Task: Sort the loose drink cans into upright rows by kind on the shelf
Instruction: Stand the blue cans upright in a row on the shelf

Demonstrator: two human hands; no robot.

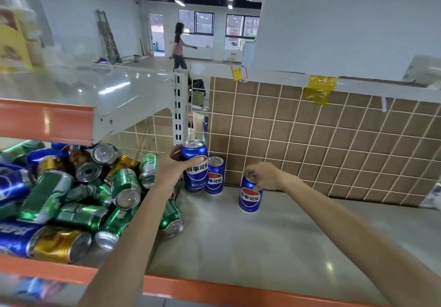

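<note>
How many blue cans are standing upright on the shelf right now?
3: one in the left hand grip, one right beside it by the grid, one under the right hand further right.

We count three upright blue aluminium cola cans [214, 175] on the grey metal shelf [262, 240], all to the right of the loose heap of fallen cans [71, 194]. In that heap we cannot tell exact numbers; green, blue and gold cans overlap.
</note>
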